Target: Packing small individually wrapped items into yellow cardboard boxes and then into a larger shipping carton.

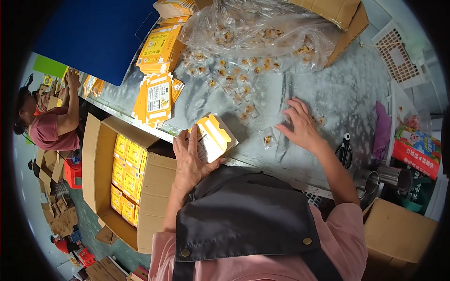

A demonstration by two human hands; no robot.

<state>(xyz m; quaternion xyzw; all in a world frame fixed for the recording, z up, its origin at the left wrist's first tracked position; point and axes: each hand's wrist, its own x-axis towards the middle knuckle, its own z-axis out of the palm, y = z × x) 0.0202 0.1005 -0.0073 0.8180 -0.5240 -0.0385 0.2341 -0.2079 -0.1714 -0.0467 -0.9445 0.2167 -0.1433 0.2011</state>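
My left hand (190, 152) grips a small yellow-and-white carton (216, 136) at the table's front edge; its flap side faces up. Out over the metal tabletop reaches my right hand (302, 125), fingers curved and apart, with nothing visible in them. Beside its thumb lies a small clear packet (267, 138) with a brownish-yellow piece inside. Another packet (320, 120) is partly covered by that hand. Farther back, several similar packets (243, 89) are scattered, spilling from a large clear plastic bag (281, 30). What lies under the right fingers is hidden.
Flat yellow cartons (159, 49) are stacked at the back left. An open cardboard box (157, 196) with several filled yellow cartons stands left of me. Black scissors (344, 152) and metal cups (365, 181) sit at right. A co-worker (54, 124) in a pink top works at far left.
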